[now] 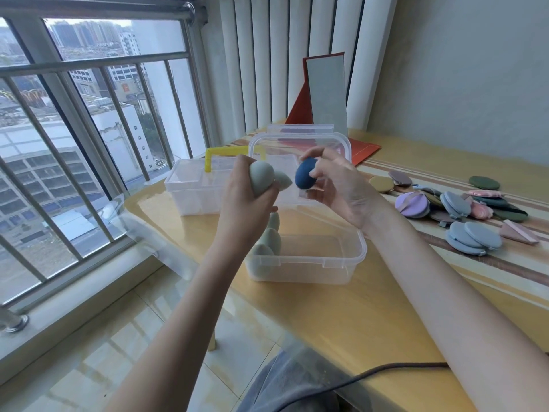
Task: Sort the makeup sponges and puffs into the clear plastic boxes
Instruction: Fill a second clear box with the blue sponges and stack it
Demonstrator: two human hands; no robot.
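The left hand (248,197) is curled tight around two pale green sponges (263,181), and their round and pointed ends stick out past the fingers. The right hand (335,188) holds a dark blue sponge (305,173) between its thumb and fingertips. Both hands are up in the air above the near clear box (309,263), close to each other but not touching. Inside the near clear box, along its left wall, stand more pale green sponges (267,245). The rest of this box's floor is bare. Its lid (297,150) stands open at the back, behind the hands. Behind the near clear box and to its left is a second clear box (193,191) with a yellow handle (217,157). To the right of the near clear box, well apart from it, a heap of flat puffs (457,209) lies on the striped part of the surface (341,316). The puffs are blue, purple, pink, dark green and mustard. Far behind the near clear box, a mirror (326,93) in a red frame leans by the white blinds. In front of the near clear box, a dark cord (386,373) runs over the edge of the surface.
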